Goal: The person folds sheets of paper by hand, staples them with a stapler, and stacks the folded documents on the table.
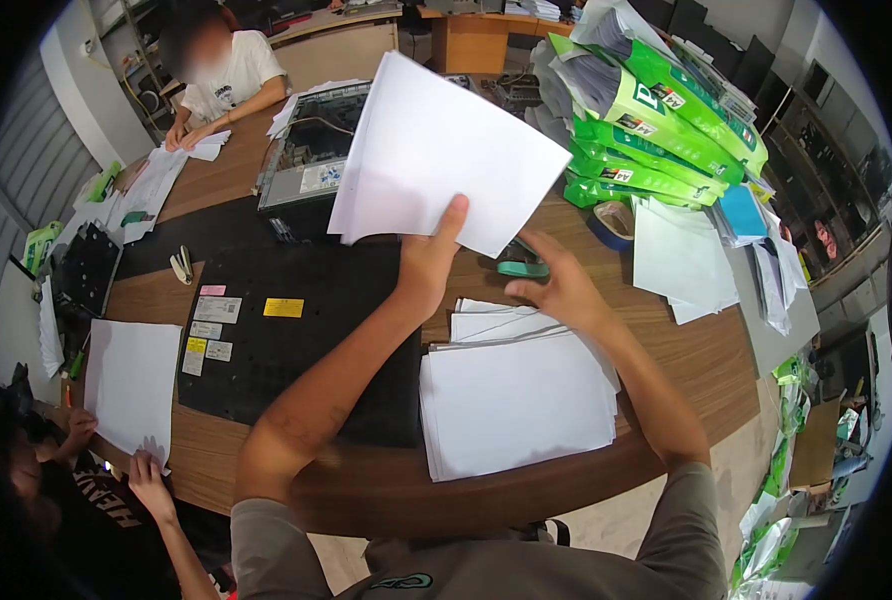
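My left hand holds up a small stack of white paper, its thumb on top and the other fingers hidden beneath. Just right of that stack, my right hand has its thumb and fingers apart around a green stapler; whether it touches the stapler is unclear. Below my hands, a pile of white sheets lies on the wooden table, its upper sheets uneven at the back.
A black panel with labels lies left of the pile. An open computer case stands behind it. Green paper packs are stacked at the back right. Two people sit at the left, one near, one far.
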The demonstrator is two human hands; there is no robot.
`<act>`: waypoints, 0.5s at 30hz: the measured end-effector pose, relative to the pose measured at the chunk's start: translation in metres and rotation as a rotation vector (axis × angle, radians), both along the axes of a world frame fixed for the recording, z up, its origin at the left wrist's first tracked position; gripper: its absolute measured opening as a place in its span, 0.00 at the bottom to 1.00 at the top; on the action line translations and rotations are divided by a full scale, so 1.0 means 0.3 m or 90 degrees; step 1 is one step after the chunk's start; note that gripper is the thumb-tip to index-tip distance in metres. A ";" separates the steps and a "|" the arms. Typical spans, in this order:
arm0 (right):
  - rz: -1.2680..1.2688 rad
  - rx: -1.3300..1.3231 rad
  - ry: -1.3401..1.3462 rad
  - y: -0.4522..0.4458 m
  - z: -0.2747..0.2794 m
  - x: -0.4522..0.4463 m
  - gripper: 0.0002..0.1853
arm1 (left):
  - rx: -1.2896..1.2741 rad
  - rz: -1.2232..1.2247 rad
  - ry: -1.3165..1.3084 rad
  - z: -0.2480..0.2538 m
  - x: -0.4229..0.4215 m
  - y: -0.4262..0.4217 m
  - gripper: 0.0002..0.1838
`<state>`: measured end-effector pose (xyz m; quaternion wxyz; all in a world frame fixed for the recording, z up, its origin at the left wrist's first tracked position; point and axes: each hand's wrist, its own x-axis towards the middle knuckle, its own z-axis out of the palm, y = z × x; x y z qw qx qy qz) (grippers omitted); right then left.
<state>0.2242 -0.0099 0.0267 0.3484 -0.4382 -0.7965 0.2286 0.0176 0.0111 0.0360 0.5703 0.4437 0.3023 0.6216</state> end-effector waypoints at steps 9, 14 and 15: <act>-0.115 -0.226 0.499 -0.027 0.053 0.048 0.22 | 0.056 -0.176 0.143 -0.029 0.046 -0.044 0.32; -0.328 -0.016 0.428 -0.105 0.097 0.403 0.13 | 0.291 -0.231 0.541 -0.001 0.052 -0.095 0.20; -0.359 0.003 0.410 -0.120 0.076 0.519 0.13 | 0.292 -0.235 0.535 0.000 0.059 -0.099 0.20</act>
